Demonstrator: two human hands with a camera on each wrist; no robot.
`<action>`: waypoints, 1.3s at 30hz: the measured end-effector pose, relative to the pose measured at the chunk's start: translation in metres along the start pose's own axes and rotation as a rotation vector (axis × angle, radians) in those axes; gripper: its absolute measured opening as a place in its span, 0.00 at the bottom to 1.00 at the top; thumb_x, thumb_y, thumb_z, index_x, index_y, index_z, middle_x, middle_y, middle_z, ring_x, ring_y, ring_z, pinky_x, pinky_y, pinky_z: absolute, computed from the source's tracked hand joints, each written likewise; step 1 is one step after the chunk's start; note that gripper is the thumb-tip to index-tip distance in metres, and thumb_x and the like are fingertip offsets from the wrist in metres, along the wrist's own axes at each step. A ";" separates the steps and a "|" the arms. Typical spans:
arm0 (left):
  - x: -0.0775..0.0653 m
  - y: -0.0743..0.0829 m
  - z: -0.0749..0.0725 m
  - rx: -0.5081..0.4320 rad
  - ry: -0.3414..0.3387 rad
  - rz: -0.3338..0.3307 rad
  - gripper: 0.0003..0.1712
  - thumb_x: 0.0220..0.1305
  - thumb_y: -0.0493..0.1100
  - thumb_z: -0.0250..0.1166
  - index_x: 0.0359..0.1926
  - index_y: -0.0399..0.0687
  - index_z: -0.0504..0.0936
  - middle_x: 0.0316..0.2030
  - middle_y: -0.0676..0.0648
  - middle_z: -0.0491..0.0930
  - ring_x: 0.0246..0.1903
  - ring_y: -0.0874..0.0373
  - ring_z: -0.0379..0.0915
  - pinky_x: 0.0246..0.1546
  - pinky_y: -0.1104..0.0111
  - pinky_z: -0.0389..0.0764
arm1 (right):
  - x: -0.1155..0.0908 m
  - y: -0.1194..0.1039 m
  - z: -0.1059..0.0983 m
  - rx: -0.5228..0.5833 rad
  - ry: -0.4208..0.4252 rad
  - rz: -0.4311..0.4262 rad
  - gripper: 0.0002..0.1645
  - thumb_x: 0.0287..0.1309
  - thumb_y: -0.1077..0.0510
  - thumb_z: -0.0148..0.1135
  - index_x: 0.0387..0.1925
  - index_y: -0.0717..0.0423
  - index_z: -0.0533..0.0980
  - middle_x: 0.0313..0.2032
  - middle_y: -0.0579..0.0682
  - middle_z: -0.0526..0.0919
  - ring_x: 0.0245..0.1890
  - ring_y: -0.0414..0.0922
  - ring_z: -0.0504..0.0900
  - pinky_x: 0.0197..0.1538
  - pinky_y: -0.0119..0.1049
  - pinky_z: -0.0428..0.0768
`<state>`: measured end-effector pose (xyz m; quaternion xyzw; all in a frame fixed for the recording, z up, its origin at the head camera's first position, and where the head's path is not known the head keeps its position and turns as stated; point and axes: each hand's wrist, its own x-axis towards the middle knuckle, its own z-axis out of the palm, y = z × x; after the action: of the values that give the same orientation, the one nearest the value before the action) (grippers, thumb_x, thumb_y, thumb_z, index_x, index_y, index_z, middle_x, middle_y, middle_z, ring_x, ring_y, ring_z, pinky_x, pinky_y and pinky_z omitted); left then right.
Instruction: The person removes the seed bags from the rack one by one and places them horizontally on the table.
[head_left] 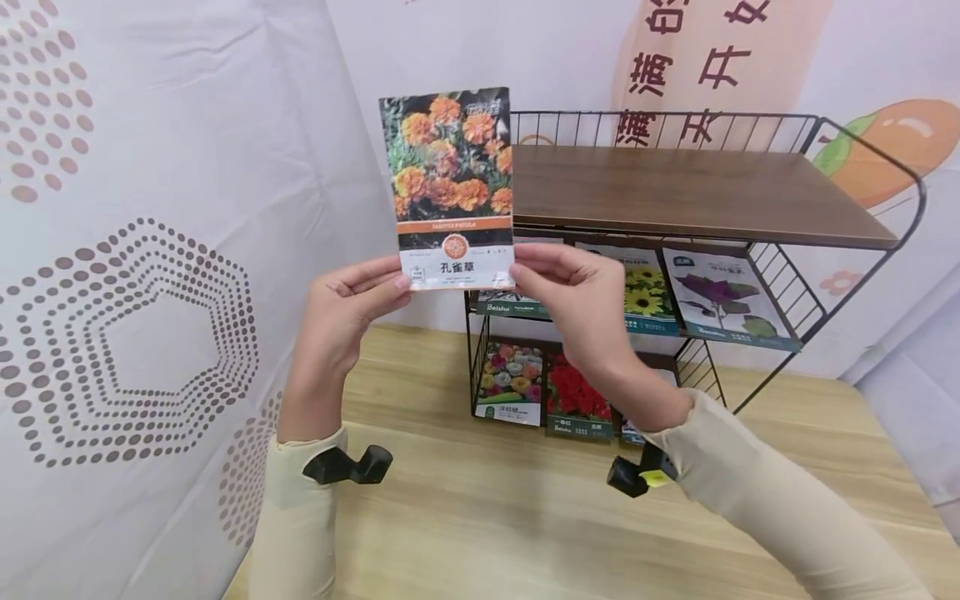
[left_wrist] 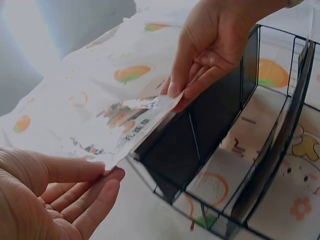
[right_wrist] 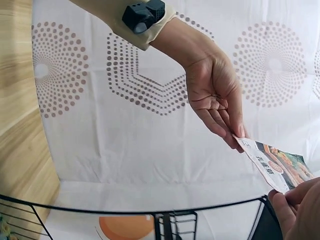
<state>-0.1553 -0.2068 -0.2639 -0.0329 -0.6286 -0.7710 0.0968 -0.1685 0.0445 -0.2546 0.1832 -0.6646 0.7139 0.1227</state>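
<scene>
A flower seed packet (head_left: pixel 453 192) with orange marigolds on its front is held upright in the head view, its face toward me. My left hand (head_left: pixel 341 321) pinches its lower left corner between thumb and fingers. At the lower right corner my right hand (head_left: pixel 581 304) pinches it the same way. The left wrist view shows the packet (left_wrist: pixel 135 125) nearly edge-on and glary, stretched between both hands. In the right wrist view the packet (right_wrist: pixel 277 165) appears at the right, its far part cut off by the frame.
Behind the packet stands a black wire rack with a brown wooden top shelf (head_left: pixel 690 187). Its lower tiers hold several seed packets, among them a purple-flower one (head_left: pixel 723 296) and a red-flower one (head_left: pixel 577 396). The rack rests on a wooden table (head_left: pixel 450 500); patterned white cloth (head_left: pixel 165 167) hangs around.
</scene>
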 end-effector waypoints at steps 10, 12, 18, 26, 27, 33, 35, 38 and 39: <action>-0.018 -0.035 -0.045 0.073 0.016 -0.080 0.23 0.63 0.23 0.65 0.31 0.59 0.91 0.29 0.56 0.89 0.30 0.64 0.87 0.38 0.73 0.90 | -0.032 0.040 0.027 -0.090 -0.052 -0.025 0.11 0.63 0.66 0.69 0.46 0.61 0.87 0.42 0.58 0.91 0.35 0.43 0.89 0.31 0.25 0.86; -0.020 -0.043 -0.056 0.103 -0.004 -0.140 0.22 0.62 0.24 0.66 0.30 0.58 0.91 0.28 0.56 0.89 0.31 0.64 0.87 0.38 0.73 0.90 | -0.039 0.051 0.032 -0.098 -0.060 -0.003 0.11 0.63 0.66 0.69 0.46 0.61 0.87 0.42 0.58 0.91 0.35 0.45 0.89 0.29 0.23 0.84; -0.021 -0.071 -0.088 0.234 -0.095 -0.286 0.14 0.63 0.28 0.68 0.32 0.54 0.90 0.31 0.56 0.89 0.34 0.63 0.87 0.42 0.71 0.91 | -0.056 0.088 0.046 -0.149 -0.072 0.066 0.11 0.61 0.65 0.70 0.46 0.61 0.87 0.42 0.57 0.91 0.37 0.47 0.90 0.34 0.22 0.85; -0.030 -0.108 -0.118 0.359 -0.130 -0.422 0.06 0.63 0.31 0.69 0.41 0.36 0.87 0.30 0.55 0.87 0.33 0.63 0.87 0.43 0.69 0.91 | -0.076 0.137 0.065 -0.152 -0.080 0.160 0.09 0.57 0.69 0.71 0.42 0.65 0.87 0.38 0.61 0.90 0.37 0.52 0.91 0.38 0.24 0.88; -0.032 -0.112 -0.120 0.371 -0.133 -0.438 0.07 0.63 0.31 0.69 0.42 0.34 0.86 0.30 0.55 0.87 0.33 0.63 0.86 0.43 0.70 0.91 | -0.079 0.142 0.067 -0.156 -0.082 0.169 0.09 0.57 0.70 0.71 0.41 0.65 0.87 0.38 0.61 0.90 0.37 0.52 0.91 0.38 0.24 0.88; -0.036 -0.134 -0.129 0.426 -0.153 -0.525 0.15 0.63 0.32 0.69 0.49 0.24 0.82 0.32 0.51 0.87 0.34 0.62 0.85 0.42 0.69 0.91 | -0.091 0.167 0.072 -0.167 -0.090 0.231 0.08 0.57 0.70 0.71 0.39 0.66 0.87 0.38 0.62 0.90 0.39 0.55 0.90 0.41 0.27 0.89; -0.036 -0.141 -0.131 0.437 -0.156 -0.549 0.16 0.62 0.32 0.69 0.49 0.24 0.82 0.33 0.49 0.87 0.34 0.62 0.85 0.42 0.69 0.91 | -0.094 0.174 0.073 -0.155 -0.089 0.261 0.07 0.57 0.72 0.70 0.39 0.69 0.86 0.37 0.64 0.90 0.39 0.57 0.90 0.41 0.28 0.90; -0.035 -0.150 -0.133 0.458 -0.151 -0.578 0.17 0.61 0.31 0.70 0.49 0.25 0.82 0.34 0.48 0.87 0.34 0.61 0.85 0.42 0.68 0.91 | -0.097 0.184 0.073 -0.127 -0.080 0.314 0.07 0.56 0.73 0.69 0.39 0.71 0.86 0.37 0.66 0.89 0.39 0.58 0.90 0.40 0.29 0.90; -0.035 -0.153 -0.133 0.467 -0.149 -0.584 0.17 0.60 0.31 0.70 0.50 0.25 0.82 0.34 0.47 0.87 0.34 0.61 0.85 0.42 0.67 0.91 | -0.098 0.187 0.073 -0.118 -0.078 0.334 0.08 0.56 0.73 0.69 0.39 0.71 0.85 0.37 0.66 0.89 0.39 0.59 0.90 0.41 0.30 0.90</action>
<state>-0.1412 -0.3039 -0.4447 0.1145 -0.7754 -0.5977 -0.1683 -0.1515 -0.0379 -0.4617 0.0902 -0.7308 0.6765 -0.0131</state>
